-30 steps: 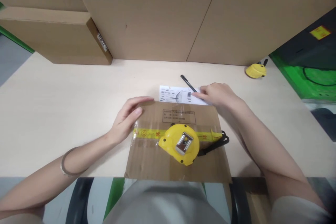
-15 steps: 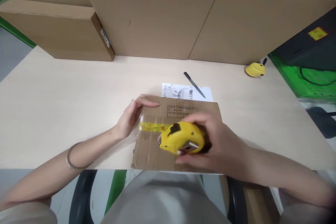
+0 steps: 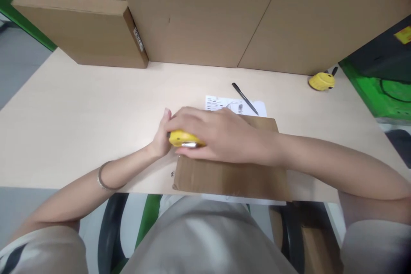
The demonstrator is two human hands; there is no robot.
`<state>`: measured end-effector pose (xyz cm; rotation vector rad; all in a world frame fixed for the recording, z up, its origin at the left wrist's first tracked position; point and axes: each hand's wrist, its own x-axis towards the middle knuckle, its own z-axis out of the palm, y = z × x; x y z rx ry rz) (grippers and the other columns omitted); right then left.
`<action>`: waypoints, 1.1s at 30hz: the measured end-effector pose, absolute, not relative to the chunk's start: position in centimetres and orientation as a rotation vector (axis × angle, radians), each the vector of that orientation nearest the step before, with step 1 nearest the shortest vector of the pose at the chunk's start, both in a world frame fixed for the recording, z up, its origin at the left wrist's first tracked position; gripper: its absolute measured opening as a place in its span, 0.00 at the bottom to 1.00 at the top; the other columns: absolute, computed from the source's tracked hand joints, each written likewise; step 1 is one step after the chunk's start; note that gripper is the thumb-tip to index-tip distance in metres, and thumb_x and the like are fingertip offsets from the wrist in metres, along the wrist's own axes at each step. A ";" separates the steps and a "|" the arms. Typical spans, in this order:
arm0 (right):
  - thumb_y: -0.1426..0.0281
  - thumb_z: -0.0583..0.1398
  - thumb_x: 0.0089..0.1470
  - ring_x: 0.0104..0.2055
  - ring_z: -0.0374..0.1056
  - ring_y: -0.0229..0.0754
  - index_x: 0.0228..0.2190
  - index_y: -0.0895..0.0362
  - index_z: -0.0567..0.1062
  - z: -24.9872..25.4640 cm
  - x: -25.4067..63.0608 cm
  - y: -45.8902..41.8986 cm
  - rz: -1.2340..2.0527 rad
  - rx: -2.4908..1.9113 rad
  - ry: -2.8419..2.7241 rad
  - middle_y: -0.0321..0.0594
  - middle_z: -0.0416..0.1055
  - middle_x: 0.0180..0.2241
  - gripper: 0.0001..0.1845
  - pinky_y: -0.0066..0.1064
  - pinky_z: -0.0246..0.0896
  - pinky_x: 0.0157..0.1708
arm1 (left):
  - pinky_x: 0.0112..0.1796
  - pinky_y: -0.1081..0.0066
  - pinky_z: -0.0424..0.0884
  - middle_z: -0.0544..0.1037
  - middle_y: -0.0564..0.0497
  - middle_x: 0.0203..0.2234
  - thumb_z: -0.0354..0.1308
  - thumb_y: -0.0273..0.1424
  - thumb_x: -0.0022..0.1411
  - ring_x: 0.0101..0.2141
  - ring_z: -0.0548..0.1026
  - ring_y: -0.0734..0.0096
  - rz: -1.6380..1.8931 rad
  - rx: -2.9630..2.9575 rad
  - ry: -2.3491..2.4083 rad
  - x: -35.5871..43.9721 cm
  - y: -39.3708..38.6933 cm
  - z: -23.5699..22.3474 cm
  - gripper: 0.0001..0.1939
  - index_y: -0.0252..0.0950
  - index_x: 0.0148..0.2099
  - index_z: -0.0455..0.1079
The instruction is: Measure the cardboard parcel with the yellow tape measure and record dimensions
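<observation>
A small cardboard box [image 3: 229,177] lies flat near the table's front edge. My right hand [image 3: 224,135] reaches across its upper face, closed around a yellow tape measure [image 3: 184,138] with a metal clip. The tape measure sits at the box's left side, its front end against or very close to my left hand [image 3: 162,139]. That left hand stands at the box's upper left corner with one digit pointing up; its other fingers are hidden behind the right hand. Beyond the box lie a paper sheet with dark marks [image 3: 216,102] and a black pen [image 3: 245,98].
Large cardboard boxes [image 3: 199,21] wall off the back of the table [image 3: 80,137]. A flatter carton [image 3: 80,36] stands at the back left. At the back right lies another yellow object [image 3: 321,81], seemingly a tape measure. White paper [image 3: 244,199] sticks out under the box's front edge.
My right hand has carried the tape measure left, from over the middle of the box to my left hand. The view has shifted slightly.
</observation>
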<state>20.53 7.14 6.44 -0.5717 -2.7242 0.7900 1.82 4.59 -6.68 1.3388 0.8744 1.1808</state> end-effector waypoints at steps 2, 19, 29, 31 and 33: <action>0.69 0.60 0.65 0.43 0.74 0.39 0.56 0.51 0.73 6.2 20.9 7.2 0.682 -0.540 -2.811 0.39 0.75 0.59 0.18 0.29 0.56 0.31 | 0.49 0.56 0.79 0.81 0.46 0.42 0.32 0.58 0.76 0.46 0.82 0.57 1.208 1.309 0.788 1.5 4.9 -7.0 0.37 0.36 0.49 0.73; 0.63 0.70 0.57 0.37 0.77 0.41 0.47 0.45 0.78 6.0 40.6 4.1 0.599 -1.224 -2.476 0.33 0.82 0.42 0.16 0.33 0.70 0.35 | 0.45 0.63 0.74 0.79 0.47 0.47 0.66 0.37 0.64 0.47 0.78 0.60 1.262 1.581 0.707 0.2 5.7 -7.1 0.15 0.43 0.53 0.78; 0.61 0.67 0.61 0.33 0.76 0.39 0.49 0.44 0.77 8.0 38.7 4.0 0.470 -1.190 -2.606 0.31 0.82 0.42 0.14 0.33 0.66 0.33 | 0.44 0.65 0.74 0.79 0.47 0.47 0.64 0.36 0.66 0.47 0.78 0.62 1.289 1.645 0.672 0.1 6.0 -7.3 0.15 0.42 0.54 0.78; 0.58 0.67 0.61 0.34 0.77 0.39 0.50 0.46 0.75 8.6 36.9 4.4 0.478 -1.139 -2.607 0.32 0.82 0.43 0.17 0.32 0.66 0.33 | 0.45 0.64 0.74 0.79 0.47 0.47 0.65 0.38 0.66 0.47 0.78 0.61 1.284 1.646 0.676 0.0 6.0 -7.5 0.15 0.42 0.54 0.78; 0.58 0.67 0.60 0.31 0.75 0.39 0.51 0.49 0.73 8.3 33.8 5.2 0.436 -1.069 -2.614 0.32 0.82 0.41 0.20 0.31 0.62 0.29 | 0.47 0.63 0.74 0.79 0.47 0.47 0.65 0.42 0.66 0.48 0.77 0.60 1.282 1.627 0.698 0.0 5.9 -7.6 0.16 0.43 0.53 0.78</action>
